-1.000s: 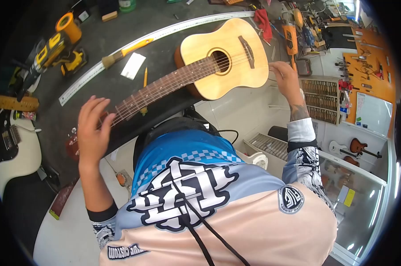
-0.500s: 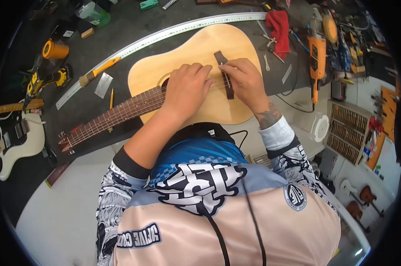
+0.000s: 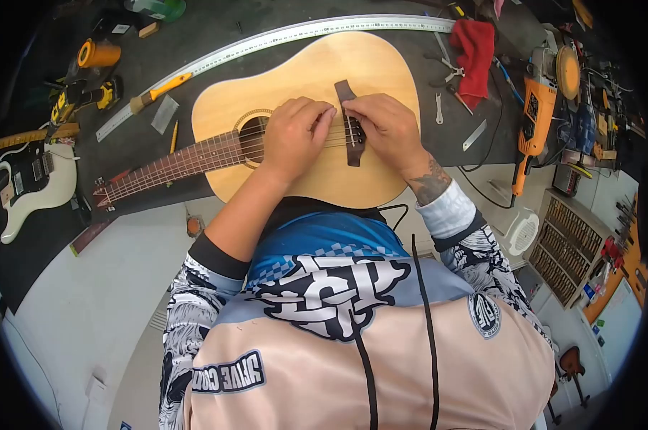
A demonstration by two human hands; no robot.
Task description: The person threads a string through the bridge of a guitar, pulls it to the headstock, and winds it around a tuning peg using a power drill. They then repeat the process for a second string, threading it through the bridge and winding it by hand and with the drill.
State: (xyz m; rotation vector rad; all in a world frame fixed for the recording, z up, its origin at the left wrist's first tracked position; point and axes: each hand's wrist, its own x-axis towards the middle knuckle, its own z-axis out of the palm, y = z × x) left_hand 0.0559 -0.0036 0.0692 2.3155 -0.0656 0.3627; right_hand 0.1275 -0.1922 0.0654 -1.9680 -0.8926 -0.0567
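An acoustic guitar point(image 3: 302, 72) lies face up across the bench edge, its neck pointing left. My left hand point(image 3: 295, 137) is over the strings between the sound hole point(image 3: 252, 136) and the bridge, thumb and forefinger pinched together; what they hold, if anything, is too small to name. At the dark bridge point(image 3: 354, 154), my right hand point(image 3: 388, 125) has its fingers closed near the string ends. Any thing between those fingertips is too small to make out. Several dark pins show beside the right fingers.
A long metal ruler point(image 3: 266, 46) curves behind the guitar. Left are a brush point(image 3: 168, 86), a scraper point(image 3: 165, 115), a yellow drill point(image 3: 105, 94) and a white electric guitar point(image 3: 48, 190). To the right are a red cloth point(image 3: 474, 61), a wrench point(image 3: 439, 109) and an orange power tool point(image 3: 535, 122).
The camera view has shifted and turned slightly. Both hands remain near the bridge, with the left thumb and forefinger now closer together and more of the sound hole showing.
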